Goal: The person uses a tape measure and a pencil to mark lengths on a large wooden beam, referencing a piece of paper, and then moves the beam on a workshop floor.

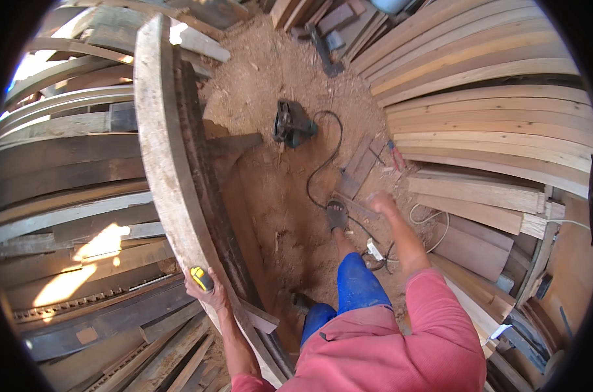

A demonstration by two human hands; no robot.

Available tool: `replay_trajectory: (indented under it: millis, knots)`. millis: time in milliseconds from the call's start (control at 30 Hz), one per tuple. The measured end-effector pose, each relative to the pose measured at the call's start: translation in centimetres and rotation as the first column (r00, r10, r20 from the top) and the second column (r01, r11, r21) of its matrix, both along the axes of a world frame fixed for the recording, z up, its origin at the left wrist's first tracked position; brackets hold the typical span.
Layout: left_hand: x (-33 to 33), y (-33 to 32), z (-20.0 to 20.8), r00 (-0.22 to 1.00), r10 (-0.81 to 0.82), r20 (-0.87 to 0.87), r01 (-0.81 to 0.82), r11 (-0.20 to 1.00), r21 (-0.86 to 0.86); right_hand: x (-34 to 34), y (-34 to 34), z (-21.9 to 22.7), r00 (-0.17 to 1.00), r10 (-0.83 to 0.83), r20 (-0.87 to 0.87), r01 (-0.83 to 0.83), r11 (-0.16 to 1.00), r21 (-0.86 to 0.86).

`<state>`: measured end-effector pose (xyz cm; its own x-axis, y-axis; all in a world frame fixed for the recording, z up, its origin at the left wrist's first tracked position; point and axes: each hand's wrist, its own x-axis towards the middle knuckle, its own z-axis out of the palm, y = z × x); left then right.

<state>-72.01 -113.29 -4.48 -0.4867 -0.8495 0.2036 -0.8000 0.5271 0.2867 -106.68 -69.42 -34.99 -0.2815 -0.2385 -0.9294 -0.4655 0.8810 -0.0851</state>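
Note:
At the left, my left hand [208,295] is closed around a yellow and black tape measure [201,279], over a long pale wooden beam [166,157]. The beam runs from the lower middle to the top left, along the left side of a dark, rough length [202,157]. My right hand [379,202] is off to the right above the ground, its fingers curled in; whether anything is in them is hidden. Below it, a loose board [358,171] lies on the sawdust.
A corded power tool [293,124] sits on the sawdust-covered ground, its black cable [341,134] curving towards my sandalled foot [337,214]. Stacked planks [492,124] line the right. More stacked timber [68,170] fills the left. A white plug block [374,249] lies beside my leg.

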Motion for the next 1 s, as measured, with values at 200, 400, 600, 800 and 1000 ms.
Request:
replay_trajectory:
  millis: [200, 400, 600, 800, 1000]
  knots:
    - [0.3, -0.2, 0.2, 0.992, 0.057, -0.111, -0.037, 0.984, 0.177, -5.2, -2.6, -4.9, 0.919, -0.368, -0.144, 0.383, 0.918, 0.099]
    - [-1.4, 0.0, -0.1, 0.983, 0.178, 0.05, -0.184, 0.958, 0.219, -7.6, -0.5, -17.4, 0.9, -0.276, -0.339, 0.325, 0.94, 0.098]
    - [-1.2, 0.9, -0.5, 0.941, 0.336, -0.033, -0.312, 0.903, 0.295, -12.0, -0.3, -25.6, 0.939, -0.108, -0.327, 0.184, 0.96, 0.213]
    - [0.5, 1.0, -0.1, 0.89, 0.452, -0.061, -0.411, 0.853, 0.32, -9.2, 0.7, -28.8, 0.811, -0.371, -0.453, 0.414, 0.91, -0.005]
    - [-1.4, 0.8, -1.1, 0.947, 0.315, -0.064, -0.292, 0.927, 0.234, 6.4, 1.4, -25.4, 0.644, -0.598, -0.477, 0.475, 0.801, -0.364]
